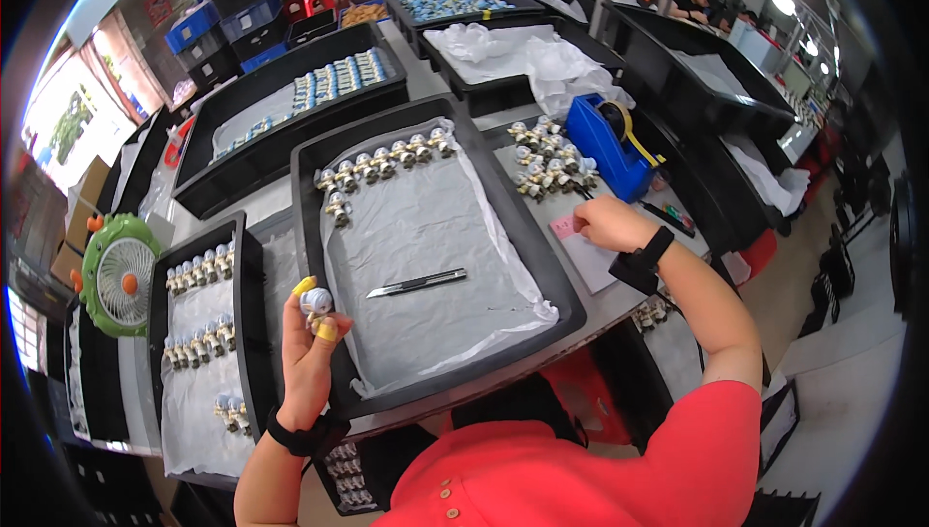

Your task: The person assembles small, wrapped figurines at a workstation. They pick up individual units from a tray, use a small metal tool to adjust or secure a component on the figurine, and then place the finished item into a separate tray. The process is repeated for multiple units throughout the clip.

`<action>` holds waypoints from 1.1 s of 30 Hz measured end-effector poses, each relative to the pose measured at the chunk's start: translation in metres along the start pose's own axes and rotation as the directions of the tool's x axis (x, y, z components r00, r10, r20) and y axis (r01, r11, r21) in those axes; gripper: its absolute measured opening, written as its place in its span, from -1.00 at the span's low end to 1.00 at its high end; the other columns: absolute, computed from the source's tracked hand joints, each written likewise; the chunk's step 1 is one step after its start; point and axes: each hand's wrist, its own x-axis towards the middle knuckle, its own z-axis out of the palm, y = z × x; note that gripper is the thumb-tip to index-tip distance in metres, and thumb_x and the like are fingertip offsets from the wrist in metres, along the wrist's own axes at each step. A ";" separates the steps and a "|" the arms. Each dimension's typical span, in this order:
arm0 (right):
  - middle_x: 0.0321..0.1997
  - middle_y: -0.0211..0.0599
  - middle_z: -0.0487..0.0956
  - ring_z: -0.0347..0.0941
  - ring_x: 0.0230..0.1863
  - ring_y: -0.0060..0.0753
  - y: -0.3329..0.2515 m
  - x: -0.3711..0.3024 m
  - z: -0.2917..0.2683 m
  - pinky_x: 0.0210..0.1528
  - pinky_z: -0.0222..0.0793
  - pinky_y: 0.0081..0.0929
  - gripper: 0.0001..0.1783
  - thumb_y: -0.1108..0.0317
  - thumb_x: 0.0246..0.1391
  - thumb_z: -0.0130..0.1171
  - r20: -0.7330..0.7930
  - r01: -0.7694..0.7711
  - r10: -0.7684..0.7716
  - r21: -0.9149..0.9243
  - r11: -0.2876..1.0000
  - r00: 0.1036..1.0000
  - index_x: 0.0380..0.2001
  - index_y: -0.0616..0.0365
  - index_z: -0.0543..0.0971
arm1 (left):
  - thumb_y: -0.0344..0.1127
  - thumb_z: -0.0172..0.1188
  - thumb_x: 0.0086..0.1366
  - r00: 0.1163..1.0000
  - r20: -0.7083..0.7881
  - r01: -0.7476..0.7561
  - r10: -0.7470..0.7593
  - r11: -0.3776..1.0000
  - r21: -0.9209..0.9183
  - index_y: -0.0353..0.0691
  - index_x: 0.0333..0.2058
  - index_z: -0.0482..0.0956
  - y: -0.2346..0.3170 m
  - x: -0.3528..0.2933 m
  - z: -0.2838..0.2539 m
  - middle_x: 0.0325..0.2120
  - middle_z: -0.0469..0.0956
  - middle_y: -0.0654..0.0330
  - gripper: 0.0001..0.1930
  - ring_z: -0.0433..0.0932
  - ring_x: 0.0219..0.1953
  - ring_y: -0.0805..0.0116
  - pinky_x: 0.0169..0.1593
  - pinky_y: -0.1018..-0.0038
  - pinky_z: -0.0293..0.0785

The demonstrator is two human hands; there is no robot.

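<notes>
My left hand [306, 367], with yellow covers on two fingertips, holds up a small figurine [316, 302] with a pale blue-grey head, over the near left rim of a black tray [571, 306]. My right hand [616, 225] is closed beside a white paper pad [588, 261] with a pink slip; a thin dark thing shows at its fingers, too small to make out. Inside the tray, a utility knife [416, 282] lies on the white liner, and a row of similar figurines [389, 159] stands along the far side. A cluster of figurines [547, 161] sits on the table beyond my right hand.
A blue tape dispenser [612, 148] stands right of the cluster. Another black tray [254, 343] with rows of figurines lies at left, beside a green fan [118, 275]. Farther back are a tray of blue-and-white pieces [339, 79] and a tray with crumpled white sheets [494, 51].
</notes>
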 end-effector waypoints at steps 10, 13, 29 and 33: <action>-0.38 -0.01 0.61 0.54 -0.27 0.01 0.009 -0.024 0.016 -0.20 0.43 -0.25 -0.76 0.56 -0.25 0.05 -0.080 0.107 -0.096 0.154 0.982 0.992 -0.44 0.21 0.63 | -0.35 0.03 0.36 0.998 -0.029 -0.056 0.056 0.998 0.024 -0.16 0.21 0.13 0.004 -0.001 0.006 -0.06 0.38 0.25 -0.52 0.49 -0.20 0.46 0.00 0.41 0.42; -0.42 0.02 0.59 0.53 -0.31 0.06 0.010 -0.021 0.021 -0.26 0.42 -0.18 -0.81 0.53 -0.25 0.06 -0.098 0.142 -0.127 0.169 0.975 0.987 -0.49 0.23 0.61 | -0.36 0.03 0.36 0.999 -0.027 -0.031 0.032 0.998 0.057 -0.15 0.20 0.14 0.004 0.001 0.005 -0.06 0.38 0.24 -0.53 0.49 -0.20 0.47 0.01 0.40 0.42; -0.44 0.18 0.57 0.54 -0.36 0.12 -0.018 0.072 0.079 -0.31 0.41 -0.10 -0.75 0.42 -0.04 -0.05 -0.174 0.318 -0.278 0.278 0.906 0.945 -0.48 0.33 0.60 | -0.37 0.03 0.32 1.000 0.001 0.001 -0.001 0.995 0.097 -0.15 0.19 0.16 0.007 0.001 0.008 -0.14 0.36 0.28 -0.51 0.46 -0.20 0.51 -0.06 0.49 0.43; -0.40 -0.15 0.59 0.55 -0.43 -0.41 -0.015 0.061 0.066 -0.41 0.42 -0.46 -0.65 0.30 0.06 0.08 -0.156 0.275 -0.230 0.418 0.866 0.961 -0.18 0.37 0.50 | -0.39 0.04 0.32 0.998 0.054 -0.031 0.029 0.999 0.032 -0.15 0.20 0.14 -0.002 0.002 -0.001 -0.14 0.37 0.26 -0.50 0.45 -0.20 0.49 -0.03 0.47 0.42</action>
